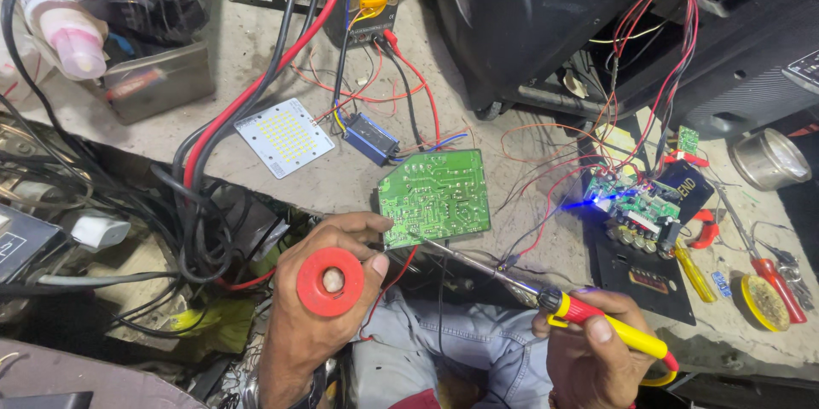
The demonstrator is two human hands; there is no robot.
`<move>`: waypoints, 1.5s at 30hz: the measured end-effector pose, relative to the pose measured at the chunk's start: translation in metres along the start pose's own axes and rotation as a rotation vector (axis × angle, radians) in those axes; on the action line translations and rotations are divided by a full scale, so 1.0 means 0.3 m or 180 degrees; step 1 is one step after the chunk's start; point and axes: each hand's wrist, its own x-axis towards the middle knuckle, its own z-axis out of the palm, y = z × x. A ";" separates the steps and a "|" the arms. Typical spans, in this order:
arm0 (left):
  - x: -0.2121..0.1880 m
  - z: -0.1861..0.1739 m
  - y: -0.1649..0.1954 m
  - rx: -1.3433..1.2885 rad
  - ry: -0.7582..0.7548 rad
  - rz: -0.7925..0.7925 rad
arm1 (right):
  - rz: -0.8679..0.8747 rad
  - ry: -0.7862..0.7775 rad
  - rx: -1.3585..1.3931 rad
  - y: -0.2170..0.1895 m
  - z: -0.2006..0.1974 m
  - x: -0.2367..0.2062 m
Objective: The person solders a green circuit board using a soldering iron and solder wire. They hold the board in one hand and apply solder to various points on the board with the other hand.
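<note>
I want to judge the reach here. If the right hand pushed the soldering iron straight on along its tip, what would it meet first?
Most likely the green circuit board: the right hand aims the soldering iron up-left, its tip at the board's lower edge, near the left hand. Whether the tip touches it is unclear.

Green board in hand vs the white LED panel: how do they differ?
The green board is held at its edge by the left hand, tilted off the bench; the LED panel lies flat and untouched. The green board shows solder traces; the LED panel shows a grid of yellow emitters on white. The green board looks larger. Both are flat and roughly rectangular.
</note>
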 end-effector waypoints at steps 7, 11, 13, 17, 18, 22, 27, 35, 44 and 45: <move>-0.005 -0.017 -0.017 0.0008 0.0012 0.0098 | -0.0054 0.0138 -0.0446 0.006 0.030 -0.027; -0.009 -0.029 -0.019 0.0022 0.0046 0.0255 | -0.0023 0.0177 -0.0554 0.002 0.059 -0.037; -0.010 -0.033 -0.020 -0.0001 0.0069 0.0294 | -0.0008 0.0198 -0.0542 0.003 0.068 -0.035; -0.015 -0.039 -0.016 -0.0026 0.0050 0.0194 | -0.0093 0.0072 -0.0511 0.008 0.072 -0.035; -0.016 -0.038 -0.016 -0.0021 0.0056 0.0163 | -0.0091 0.0081 -0.0529 0.009 0.071 -0.038; -0.019 -0.039 -0.018 0.0000 0.0031 0.0020 | -0.0183 -0.0092 -0.0374 0.022 0.063 -0.039; -0.022 -0.042 -0.020 0.0050 0.0036 0.0173 | -0.0148 0.0045 -0.0367 0.030 0.055 -0.046; -0.024 -0.050 -0.016 -0.0021 0.0043 0.0121 | -0.0141 0.0038 -0.0506 0.028 0.073 -0.047; -0.022 -0.052 -0.011 -0.0077 0.0108 0.0045 | -0.0238 0.0119 -0.0492 0.043 0.101 -0.050; -0.021 -0.050 -0.011 -0.0070 0.0126 0.0001 | -0.0291 0.0118 -0.0489 0.045 0.098 -0.045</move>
